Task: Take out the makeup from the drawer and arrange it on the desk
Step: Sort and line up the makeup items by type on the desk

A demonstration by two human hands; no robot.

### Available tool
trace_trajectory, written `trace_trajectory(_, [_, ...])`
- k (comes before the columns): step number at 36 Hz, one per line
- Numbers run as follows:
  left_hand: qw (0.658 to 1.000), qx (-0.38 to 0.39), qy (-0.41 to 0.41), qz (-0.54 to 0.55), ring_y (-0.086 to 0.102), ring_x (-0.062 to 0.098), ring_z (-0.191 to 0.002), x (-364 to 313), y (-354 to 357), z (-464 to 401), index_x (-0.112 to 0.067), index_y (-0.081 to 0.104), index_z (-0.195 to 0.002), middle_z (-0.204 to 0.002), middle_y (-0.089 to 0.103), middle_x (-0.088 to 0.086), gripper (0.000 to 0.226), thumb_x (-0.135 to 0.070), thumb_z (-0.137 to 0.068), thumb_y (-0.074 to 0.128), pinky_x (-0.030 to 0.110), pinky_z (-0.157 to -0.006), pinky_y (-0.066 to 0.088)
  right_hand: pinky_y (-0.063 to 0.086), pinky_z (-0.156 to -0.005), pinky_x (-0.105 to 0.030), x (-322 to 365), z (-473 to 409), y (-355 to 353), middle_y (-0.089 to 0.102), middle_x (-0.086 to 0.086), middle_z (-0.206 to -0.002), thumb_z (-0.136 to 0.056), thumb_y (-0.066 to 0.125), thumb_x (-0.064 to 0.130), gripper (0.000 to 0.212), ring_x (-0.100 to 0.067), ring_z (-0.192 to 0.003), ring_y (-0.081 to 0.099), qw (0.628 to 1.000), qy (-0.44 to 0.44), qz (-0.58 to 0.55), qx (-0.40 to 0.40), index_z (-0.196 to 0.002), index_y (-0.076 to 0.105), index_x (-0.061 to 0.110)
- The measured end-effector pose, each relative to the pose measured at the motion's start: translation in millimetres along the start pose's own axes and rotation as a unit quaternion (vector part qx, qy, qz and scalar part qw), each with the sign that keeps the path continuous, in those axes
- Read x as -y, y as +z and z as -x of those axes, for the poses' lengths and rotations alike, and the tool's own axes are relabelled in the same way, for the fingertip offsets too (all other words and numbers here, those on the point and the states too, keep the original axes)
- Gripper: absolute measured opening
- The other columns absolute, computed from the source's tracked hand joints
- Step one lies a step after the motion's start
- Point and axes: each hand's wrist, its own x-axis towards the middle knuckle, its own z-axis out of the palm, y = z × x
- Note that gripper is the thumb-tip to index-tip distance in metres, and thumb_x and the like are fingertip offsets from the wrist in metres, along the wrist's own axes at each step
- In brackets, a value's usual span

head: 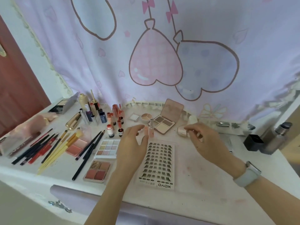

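Both hands hover mid-frame, left hand (131, 143) loosely spread, right hand (204, 140) empty-looking, over the lash sheet (157, 163), seemingly straightening the pink tube (150, 131).

Both forearms reach in from 6 o'clock toward 12, left hand (131, 143) palm-down with fingers (138, 127) loosely spread and relaxed, right hand (206, 140) palm-down, its fingers lightly curled toward 9 o'clock, band on right wrist (247, 175).

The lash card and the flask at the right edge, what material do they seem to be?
Lash card: probably glossy card or thin plastic; it lies flat, printed with rows of lashes. Flask: likely brushed metal, given its dull grey sheen and soft highlights.
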Motion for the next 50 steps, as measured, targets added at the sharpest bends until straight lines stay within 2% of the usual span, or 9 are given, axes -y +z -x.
trace_trajectory(4, [0.999,0.016,0.012,0.033,0.052,0.012,-0.111,-26,12,26,-0.02,0.059,-0.119,-0.119,0.059,-0.006,0.03,-0.018,-0.09,0.059,0.028,-0.094,0.04,0.04,-0.088,-0.03,-40,19,-36,0.063,-0.007,-0.117,-0.091,0.046,0.002,0.032,-0.026,-0.108,0.055,0.989,0.049,0.127,0.049,-0.117,0.063,0.011])
trace_trajectory(11, [0.994,0.082,0.072,-0.013,0.05,0.016,-0.113,-64,42,52,-0.018,0.062,-0.117,-0.118,0.06,-0.005,0.028,-0.02,-0.09,0.058,0.023,-0.094,0.034,0.026,-0.108,-0.025,-75,61,-59,0.031,0.001,-0.151,-0.095,0.04,0.013,0.047,-0.016,-0.137,0.032,0.936,0.037,0.287,0.202,-0.142,0.036,0.014])
trace_trajectory(16, [0.984,0.129,0.11,-0.047,0.048,0.016,-0.115,-81,56,69,-0.021,0.059,-0.12,-0.122,0.058,-0.007,0.029,-0.025,-0.092,0.054,0.035,-0.099,0.035,0.036,-0.103,-0.033,-78,87,-66,0.047,-0.009,-0.14,-0.093,0.048,0.016,0.041,-0.024,-0.128,0.045,0.936,0.03,0.309,0.167,-0.133,0.049,0.006])
trace_trajectory(21, [0.972,0.167,0.149,-0.076,0.044,0.012,-0.119,-88,70,87,-0.025,0.058,-0.121,-0.124,0.056,-0.01,0.029,-0.03,-0.093,0.05,0.03,-0.1,0.03,0.047,-0.06,-0.037,-66,103,-81,0.062,-0.011,-0.082,-0.073,0.076,0.022,0.022,-0.033,-0.074,0.061,0.943,0.014,0.319,0.094,-0.079,0.063,0.005])
trace_trajectory(27, [0.97,0.173,0.156,-0.072,0.047,0.012,-0.117,-94,83,97,-0.025,0.059,-0.12,-0.122,0.056,-0.011,0.029,-0.029,-0.093,0.051,0.028,-0.096,0.029,0.023,-0.11,-0.033,-74,104,-88,0.023,0.001,-0.152,-0.086,0.052,0.053,0.07,-0.019,-0.138,0.025,0.933,0.09,0.254,0.237,-0.144,0.023,0.027])
trace_trajectory(36, [0.97,0.193,-0.009,0.144,0.057,-0.003,-0.096,-107,81,97,-0.023,0.064,-0.109,-0.106,0.064,-0.012,0.02,-0.021,-0.091,0.056,0.007,-0.081,0.041,0.03,-0.101,-0.026,-70,108,-95,0.04,0.015,-0.127,-0.077,0.069,0.04,0.077,-0.012,-0.12,0.037,0.987,0.097,0.025,0.127,-0.138,0.022,0.042])
trace_trajectory(40, [0.893,0.267,-0.142,0.333,0.067,0.011,-0.092,-118,72,95,-0.019,0.066,-0.103,-0.1,0.071,0.001,0.017,-0.026,-0.092,0.055,0.025,-0.082,0.054,0.026,-0.098,-0.006,-47,112,-93,0.034,0.029,-0.128,-0.071,0.079,0.031,0.09,0.005,-0.12,0.035,0.989,0.046,-0.117,0.073,-0.131,0.016,0.057])
trace_trajectory(43, [0.85,0.328,-0.131,0.39,0.068,0.023,-0.094,-121,66,96,-0.008,0.064,-0.11,-0.101,0.07,0.013,0.026,-0.024,-0.094,0.053,0.034,-0.082,0.056,0.028,-0.098,-0.004,-30,114,-86,0.033,0.029,-0.133,-0.07,0.079,0.027,0.098,0.006,-0.125,0.033,0.987,0.014,-0.15,0.063,-0.135,0.012,0.06])
trace_trajectory(50, [0.908,0.254,-0.027,0.331,0.068,0.02,-0.089,-109,54,99,-0.019,0.065,-0.103,-0.095,0.07,0.008,0.023,-0.003,-0.094,0.051,0.03,-0.075,0.057,0.033,-0.102,-0.013,-14,114,-79,0.04,0.013,-0.136,-0.081,0.07,0.017,0.077,-0.004,-0.124,0.04,0.984,-0.015,-0.174,0.033,-0.137,0.023,0.042])
